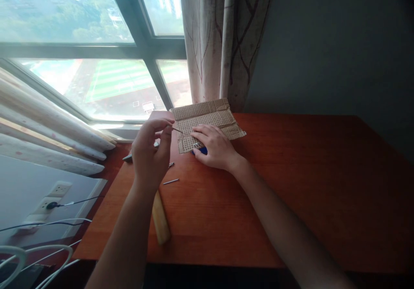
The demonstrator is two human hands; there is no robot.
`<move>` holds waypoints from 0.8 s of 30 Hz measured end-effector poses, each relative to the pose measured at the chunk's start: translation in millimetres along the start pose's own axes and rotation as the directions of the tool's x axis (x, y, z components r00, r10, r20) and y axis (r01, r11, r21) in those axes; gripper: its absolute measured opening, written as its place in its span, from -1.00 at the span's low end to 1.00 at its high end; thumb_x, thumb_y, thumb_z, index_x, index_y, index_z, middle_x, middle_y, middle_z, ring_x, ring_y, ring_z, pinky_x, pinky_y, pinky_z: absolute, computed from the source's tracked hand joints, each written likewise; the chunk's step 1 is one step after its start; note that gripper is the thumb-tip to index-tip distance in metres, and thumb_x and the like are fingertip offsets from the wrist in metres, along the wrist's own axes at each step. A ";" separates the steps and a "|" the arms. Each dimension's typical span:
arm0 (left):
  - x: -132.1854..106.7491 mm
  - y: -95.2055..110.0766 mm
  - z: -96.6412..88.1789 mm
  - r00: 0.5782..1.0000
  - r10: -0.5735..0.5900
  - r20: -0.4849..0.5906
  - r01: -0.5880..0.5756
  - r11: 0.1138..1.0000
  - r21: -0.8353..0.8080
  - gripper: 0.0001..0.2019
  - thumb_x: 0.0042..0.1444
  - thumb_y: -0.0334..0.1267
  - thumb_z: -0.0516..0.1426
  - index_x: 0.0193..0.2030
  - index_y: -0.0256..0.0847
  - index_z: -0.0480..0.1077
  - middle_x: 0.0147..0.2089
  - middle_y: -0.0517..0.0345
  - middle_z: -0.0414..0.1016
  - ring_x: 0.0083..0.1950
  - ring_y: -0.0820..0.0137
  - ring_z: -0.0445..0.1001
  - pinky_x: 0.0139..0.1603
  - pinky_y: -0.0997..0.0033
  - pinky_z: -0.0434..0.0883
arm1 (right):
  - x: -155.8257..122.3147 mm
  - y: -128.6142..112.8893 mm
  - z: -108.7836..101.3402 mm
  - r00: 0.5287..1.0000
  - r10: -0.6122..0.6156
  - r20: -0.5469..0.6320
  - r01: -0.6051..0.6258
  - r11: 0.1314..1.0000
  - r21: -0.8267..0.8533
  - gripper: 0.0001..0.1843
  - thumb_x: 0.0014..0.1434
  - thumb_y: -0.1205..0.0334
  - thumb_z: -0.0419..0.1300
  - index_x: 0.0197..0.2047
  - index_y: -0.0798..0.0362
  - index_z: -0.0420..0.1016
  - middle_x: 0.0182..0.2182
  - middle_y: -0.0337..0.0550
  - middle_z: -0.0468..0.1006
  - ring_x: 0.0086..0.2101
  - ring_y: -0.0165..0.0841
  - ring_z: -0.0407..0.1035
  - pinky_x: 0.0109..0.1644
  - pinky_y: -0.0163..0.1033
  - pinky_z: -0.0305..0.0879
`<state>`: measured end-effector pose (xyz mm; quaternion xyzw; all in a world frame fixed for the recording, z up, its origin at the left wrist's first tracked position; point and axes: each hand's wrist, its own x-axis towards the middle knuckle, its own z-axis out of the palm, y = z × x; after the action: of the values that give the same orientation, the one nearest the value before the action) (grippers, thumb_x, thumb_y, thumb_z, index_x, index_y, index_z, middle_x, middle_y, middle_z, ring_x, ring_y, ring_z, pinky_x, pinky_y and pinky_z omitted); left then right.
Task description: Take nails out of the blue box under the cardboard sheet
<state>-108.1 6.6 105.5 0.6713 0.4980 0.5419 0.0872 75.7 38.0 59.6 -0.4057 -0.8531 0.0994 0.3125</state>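
Note:
Between thumb and fingertips, my left hand (152, 151) pinches a thin metal nail (177, 130), its tip over the left part of a tan, woven-looking perforated sheet (202, 120). The sheet is creased and slightly raised at its near edge. My right hand (215, 146) grips the sheet's near side, fingers lying on top and thumb at the edge. A small blue object (203, 150) shows beside that thumb, mostly hidden. Loose nails (170, 181) lie on the table below the hands. A hammer's wooden handle (161, 222) extends toward me; its head is partly hidden behind my left hand.
The reddish-brown table (307, 185) stretches to the right, against a grey wall. At the back left are a window (116, 82) and patterned curtains (207, 39). Left of the table, wall sockets (53, 198) and white cables (48, 248) are visible.

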 end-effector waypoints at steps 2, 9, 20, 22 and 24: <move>-3.9 4.6 -12.7 1.000 -0.028 -0.007 0.028 0.999 -0.025 -0.89 0.27 -0.24 0.15 -0.12 -0.17 0.44 -0.11 0.09 0.57 -0.13 0.36 0.56 -0.10 0.35 0.50 | -0.1 0.0 -0.2 1.000 0.005 0.003 -0.005 1.000 0.004 -0.54 0.19 0.16 0.19 0.15 0.08 0.48 0.20 0.01 0.46 0.24 -0.14 0.24 0.40 0.02 0.02; -51.3 -30.4 -55.8 0.966 -0.062 0.253 -0.039 0.926 0.375 -0.89 0.19 -0.20 0.19 -0.20 -0.16 0.46 -0.28 0.17 0.55 -0.29 0.35 0.49 -0.19 0.36 0.41 | 0.4 0.9 -0.2 1.000 -0.003 -0.001 0.003 1.000 -0.005 -0.53 0.19 0.16 0.18 0.15 0.11 0.49 0.20 0.02 0.46 0.23 -0.13 0.24 0.39 0.02 0.04; -68.8 -58.1 -43.3 0.809 -0.167 0.564 -0.219 0.805 0.552 -0.79 0.29 -0.15 0.08 -0.18 -0.15 0.52 -0.17 0.07 0.61 -0.21 0.17 0.56 -0.20 0.24 0.35 | -0.6 0.8 1.2 1.000 -0.003 0.002 0.003 1.000 -0.029 -0.51 0.21 0.14 0.18 0.17 0.11 0.47 0.21 0.01 0.44 0.24 -0.13 0.23 0.40 0.01 0.01; -66.4 -57.5 -42.6 0.831 -0.141 0.537 -0.201 0.826 0.527 -0.79 0.29 -0.15 0.09 -0.16 -0.16 0.52 -0.17 0.08 0.61 -0.19 0.19 0.56 -0.20 0.26 0.36 | -0.5 0.8 0.5 1.000 -0.001 0.003 0.001 1.000 -0.025 -0.52 0.21 0.15 0.18 0.17 0.10 0.47 0.22 0.01 0.45 0.25 -0.13 0.22 0.41 0.02 0.01; -63.0 -55.4 -41.4 0.871 -0.097 0.482 -0.180 0.850 0.495 -0.81 0.29 -0.17 0.10 -0.16 -0.16 0.52 -0.18 0.10 0.61 -0.19 0.23 0.56 -0.21 0.31 0.37 | -0.3 0.8 -0.2 1.000 0.000 0.008 0.001 1.000 -0.017 -0.52 0.21 0.15 0.17 0.17 0.11 0.47 0.21 0.01 0.45 0.25 -0.13 0.22 0.41 0.01 0.01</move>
<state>-168.4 -31.9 45.1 0.7952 0.5728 0.1988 0.0118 76.5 38.3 59.3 -0.4079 -0.8553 0.0934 0.3057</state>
